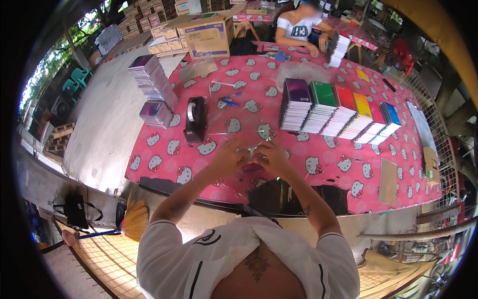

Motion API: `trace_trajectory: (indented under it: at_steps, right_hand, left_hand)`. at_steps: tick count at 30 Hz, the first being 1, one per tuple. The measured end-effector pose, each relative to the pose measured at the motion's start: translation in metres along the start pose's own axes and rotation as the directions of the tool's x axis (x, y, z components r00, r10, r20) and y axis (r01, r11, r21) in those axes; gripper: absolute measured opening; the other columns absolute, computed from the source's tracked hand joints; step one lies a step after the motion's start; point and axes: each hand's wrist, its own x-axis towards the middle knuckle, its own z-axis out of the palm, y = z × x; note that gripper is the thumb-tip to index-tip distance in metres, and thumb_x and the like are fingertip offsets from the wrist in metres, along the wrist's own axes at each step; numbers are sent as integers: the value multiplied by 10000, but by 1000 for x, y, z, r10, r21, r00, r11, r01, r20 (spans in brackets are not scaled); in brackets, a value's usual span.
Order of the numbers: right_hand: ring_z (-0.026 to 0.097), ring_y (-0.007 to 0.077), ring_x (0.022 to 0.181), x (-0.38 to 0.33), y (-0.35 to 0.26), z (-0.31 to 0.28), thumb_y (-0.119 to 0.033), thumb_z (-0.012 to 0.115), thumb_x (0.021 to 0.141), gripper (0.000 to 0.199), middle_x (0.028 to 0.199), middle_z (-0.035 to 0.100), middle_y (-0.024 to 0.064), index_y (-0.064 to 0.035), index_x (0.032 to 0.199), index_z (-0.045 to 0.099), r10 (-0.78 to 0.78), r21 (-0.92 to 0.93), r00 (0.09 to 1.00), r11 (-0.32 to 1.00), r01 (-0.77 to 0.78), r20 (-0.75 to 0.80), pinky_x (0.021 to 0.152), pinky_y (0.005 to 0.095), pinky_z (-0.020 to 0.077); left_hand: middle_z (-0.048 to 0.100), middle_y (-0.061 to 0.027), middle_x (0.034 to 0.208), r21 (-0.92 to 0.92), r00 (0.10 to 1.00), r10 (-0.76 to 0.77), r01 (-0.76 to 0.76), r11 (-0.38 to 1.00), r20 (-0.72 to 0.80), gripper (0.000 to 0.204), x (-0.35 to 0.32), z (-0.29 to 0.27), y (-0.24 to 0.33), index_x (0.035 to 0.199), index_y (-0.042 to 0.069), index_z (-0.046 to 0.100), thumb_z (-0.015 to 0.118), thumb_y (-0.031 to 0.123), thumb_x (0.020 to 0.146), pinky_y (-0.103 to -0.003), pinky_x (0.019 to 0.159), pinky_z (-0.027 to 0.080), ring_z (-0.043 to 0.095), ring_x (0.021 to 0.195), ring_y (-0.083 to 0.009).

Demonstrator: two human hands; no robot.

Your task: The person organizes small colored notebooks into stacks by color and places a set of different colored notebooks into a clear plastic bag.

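Both hands (251,158) pinching clear plastic wrap (251,149) together on pink tablecloth (323,159), beside tape dispenser (195,119)

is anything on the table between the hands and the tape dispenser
Nothing visible. The left hand and right hand pinch clear film; only bare pink tablecloth lies between them and the black tape dispenser.

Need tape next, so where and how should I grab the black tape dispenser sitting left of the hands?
Probably grip the black tape dispenser across its narrow body, fingers on its two long sides, coming from above. It stands upright on the pink tablecloth, long axis running away from you, with the roll at its top middle. The left hand is nearest.
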Motion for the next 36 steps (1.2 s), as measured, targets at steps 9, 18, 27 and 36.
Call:
trace_trajectory:
  at_steps: [9, 18, 27, 36]
  right_hand:
    - [609, 297, 1010, 9, 2, 3, -186, 731, 828, 260, 982, 660, 93, -99, 1058, 646, 156, -115, 984, 983, -146, 81, 927, 455, 427]
    - [656, 246, 895, 6, 25, 18, -135, 761, 822, 400, 1000, 655, 109, -16, 1163, 591, 333, 353, 941, 889, -293, -58, 833, 373, 522]
    - [622, 150, 891, 7, 26, 45, -98, 741, 850, 320, 1031, 639, 54, -48, 1142, 620, 547, 574, 837, 693, -436, -25, 760, 314, 520]
    - [548, 192, 922, -8, 38, 35, -90, 741, 824, 312, 1036, 543, 67, -77, 1114, 627, 508, 424, 824, 823, -379, -251, 799, 340, 489]
  left_hand:
    - [683, -113, 755, -286, 899, -370, 427, 858, 234, 187, 13, 17, -9, 962, 52, 682, 734, 92, 786, -409, 684, 541, 689, 757, -294]
    - [681, -140, 891, -513, 680, -461, 733, 447, 570, 561, 7, 39, -61, 1224, 17, 557, 822, 240, 782, -379, 694, 528, 676, 795, -272]
    - [668, -50, 850, 177, 670, -647, 732, 658, -365, 395, -123, -21, -193, 1107, 13, 680, 766, 299, 848, -347, 673, 507, 586, 699, -204]
    - [664, 30, 839, -825, 244, -966, 526, 208, -88, 244, -94, 19, -176, 1012, 80, 704, 713, 278, 870, -240, 571, 400, 535, 631, -89]
